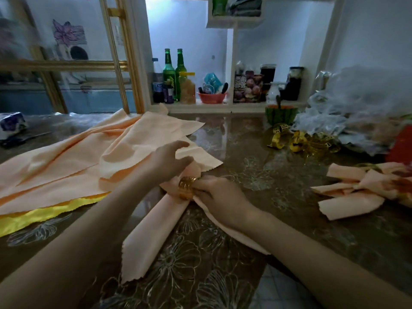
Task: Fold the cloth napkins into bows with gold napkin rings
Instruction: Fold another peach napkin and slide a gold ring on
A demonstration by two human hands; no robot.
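A peach cloth napkin (153, 228) lies folded on the table before me, its two tails spreading toward me. A gold napkin ring (186, 188) sits around its gathered middle. My right hand (219, 200) pinches the ring and the cloth at its right side. My left hand (171, 161) curls over the napkin's loop just beyond the ring and grips it. A pile of flat peach napkins (89, 157) lies at the left, over a yellow satin cloth (42, 216). Finished napkin bows (361, 190) lie at the right.
Loose gold napkin rings (298, 141) lie at the back right, next to crumpled plastic bags (356, 108) and a watermelon-patterned bowl (281, 114). Green bottles (174, 74), jars and a pink bowl stand on the shelf behind. The flower-patterned table (256, 166) ends at the lower right.
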